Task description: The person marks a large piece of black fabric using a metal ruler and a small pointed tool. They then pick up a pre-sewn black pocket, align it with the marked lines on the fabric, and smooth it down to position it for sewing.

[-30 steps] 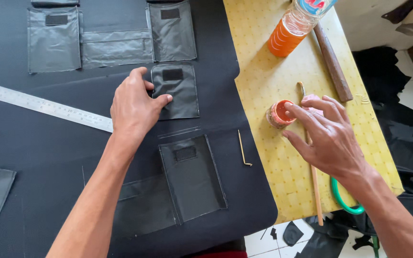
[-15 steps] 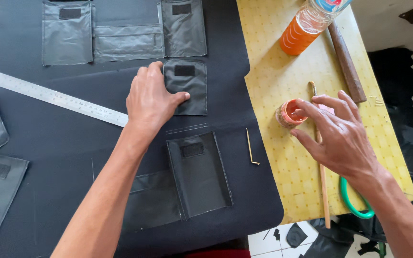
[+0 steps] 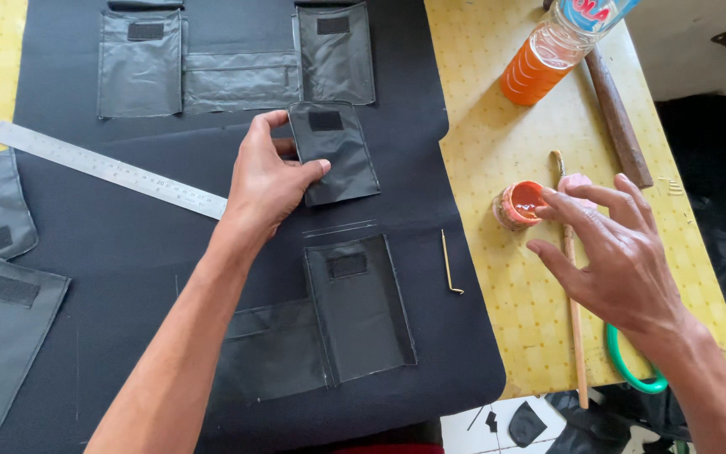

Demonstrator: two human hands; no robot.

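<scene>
On the yellow checked tabletop point(image 3: 497, 126) lies a large black mat point(image 3: 212, 219) with a long steel ruler point(image 3: 107, 168) across it. The left hand point(image 3: 266, 181) grips a small black fabric pocket piece point(image 3: 334, 151) — thumb on top. The right hand point(image 3: 611, 252), fingers spread and empty, touches a small orange glue pot point(image 3: 518, 204).

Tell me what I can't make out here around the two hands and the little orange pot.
Head view only:
- Small black pocket piece: its left edge sits under the left hand.
- Small orange pot: contents too small to identify; the right hand hovers beside it, contact unclear.
- Thin stick: its middle is covered by the right hand.
- Bottle: top cut off by the frame edge.
- Green loop: partly behind the wrist.
</scene>
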